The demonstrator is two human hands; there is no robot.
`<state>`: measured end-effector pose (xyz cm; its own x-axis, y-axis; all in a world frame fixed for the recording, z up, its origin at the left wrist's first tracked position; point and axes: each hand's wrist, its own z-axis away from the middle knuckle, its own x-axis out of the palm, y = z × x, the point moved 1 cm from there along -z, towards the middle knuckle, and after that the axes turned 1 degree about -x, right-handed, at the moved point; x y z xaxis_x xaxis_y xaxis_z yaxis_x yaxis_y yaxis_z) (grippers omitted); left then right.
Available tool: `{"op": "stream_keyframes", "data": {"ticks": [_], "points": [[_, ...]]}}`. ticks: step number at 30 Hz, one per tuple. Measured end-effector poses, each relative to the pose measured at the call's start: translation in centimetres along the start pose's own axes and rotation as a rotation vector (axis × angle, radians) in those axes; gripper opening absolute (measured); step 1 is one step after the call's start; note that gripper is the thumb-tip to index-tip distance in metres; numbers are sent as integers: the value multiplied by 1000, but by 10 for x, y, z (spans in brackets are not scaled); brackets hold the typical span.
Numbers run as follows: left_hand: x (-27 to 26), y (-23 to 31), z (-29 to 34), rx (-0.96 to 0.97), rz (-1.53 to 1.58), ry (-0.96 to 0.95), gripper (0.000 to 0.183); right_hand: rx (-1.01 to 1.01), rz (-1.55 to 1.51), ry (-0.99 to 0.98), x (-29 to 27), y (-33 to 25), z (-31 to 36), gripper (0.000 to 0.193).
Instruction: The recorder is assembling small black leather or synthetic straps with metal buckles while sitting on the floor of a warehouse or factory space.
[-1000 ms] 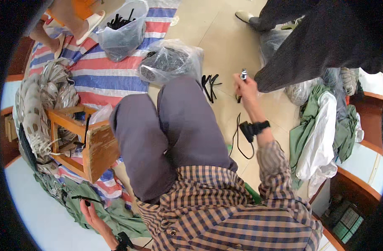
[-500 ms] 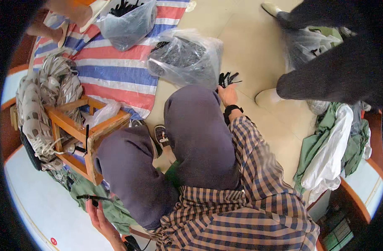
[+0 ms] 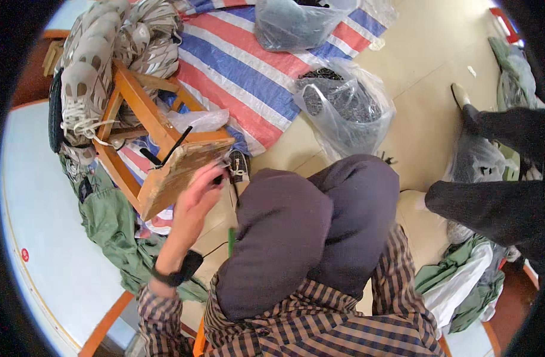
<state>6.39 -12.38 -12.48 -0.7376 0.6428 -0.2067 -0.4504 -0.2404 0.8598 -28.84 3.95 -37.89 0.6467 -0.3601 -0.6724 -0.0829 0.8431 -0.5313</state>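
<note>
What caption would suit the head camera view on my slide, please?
A left hand beside a wooden stool, with a striped sheet and a clear plastic bag farther off.

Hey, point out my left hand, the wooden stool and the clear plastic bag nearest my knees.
Left hand (image 3: 195, 197): head view, on the back of the hand.
Wooden stool (image 3: 171, 182): head view, on its worn seat.
Clear plastic bag (image 3: 351, 134): head view, on its near side.

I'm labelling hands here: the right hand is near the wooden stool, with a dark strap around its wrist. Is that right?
Not quite: the head view shows the left hand near the wooden stool. The dark strap around its wrist is correct.
</note>
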Motion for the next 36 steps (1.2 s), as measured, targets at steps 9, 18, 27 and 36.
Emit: {"op": "stream_keyframes", "data": {"ticks": [9, 18, 27, 36], "points": [[37, -106, -126, -16, 37, -44, 39, -76, -417, -204, -110, -82, 74, 21], [45, -146, -172, 41, -34, 196, 31, -306, 95, -781, -37, -236, 49, 19], [36, -165, -183, -93, 44, 303, 31, -309, 160, -851, 15, -256, 24, 26], [45, -137, -157, -219, 47, 64, 34, -325, 334, -878, 27, -257, 6, 27]]}}
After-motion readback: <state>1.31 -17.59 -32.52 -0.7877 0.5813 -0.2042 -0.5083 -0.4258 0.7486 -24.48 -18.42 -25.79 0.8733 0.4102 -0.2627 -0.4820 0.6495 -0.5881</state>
